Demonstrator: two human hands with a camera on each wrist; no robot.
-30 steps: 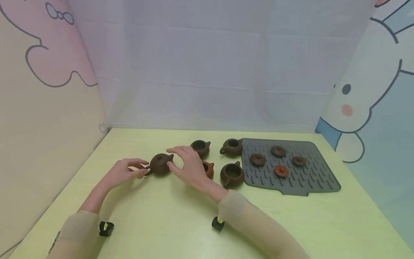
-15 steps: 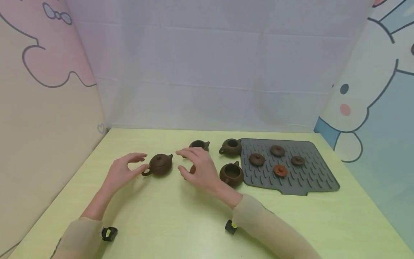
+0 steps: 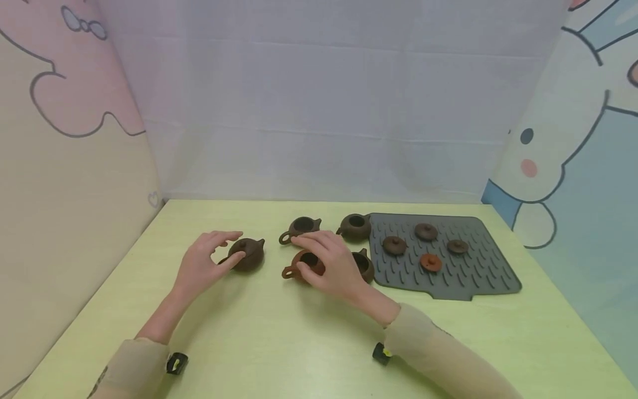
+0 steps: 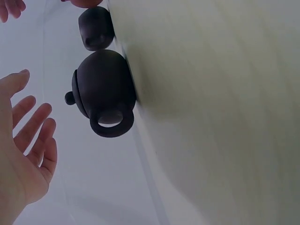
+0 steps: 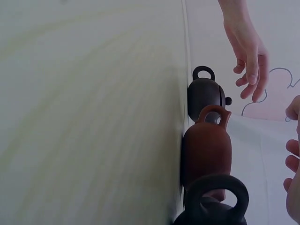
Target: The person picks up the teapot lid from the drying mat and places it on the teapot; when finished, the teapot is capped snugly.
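A dark brown teapot [image 3: 251, 256] with its lid on stands at the left of the table. My left hand [image 3: 203, 260] hovers over its handle side, and in the left wrist view the hand [image 4: 30, 136] is apart from the teapot [image 4: 105, 84], fingers relaxed and holding nothing. My right hand [image 3: 336, 266] hangs over a lidless reddish-brown teapot [image 3: 302, 261], hiding part of it. In the right wrist view, the right fingers [image 5: 293, 154] show clear of that reddish teapot [image 5: 206, 150]. A lidless dark teapot [image 3: 366, 267] is partly hidden behind the right hand.
Two more lidless dark teapots, one at mid-table [image 3: 304, 225] and one beside the mat [image 3: 356, 226], stand farther back. On the grey ridged mat [image 3: 483, 271] at the right lie several lids, among them a reddish one [image 3: 431, 262]. A white curtain [image 3: 319, 122] closes the back.
My right hand has moved right, from the lidded teapot's spout to over the reddish teapot. My left hand has left the lidded teapot's handle and shifted slightly right above it. The lidded teapot stays put.
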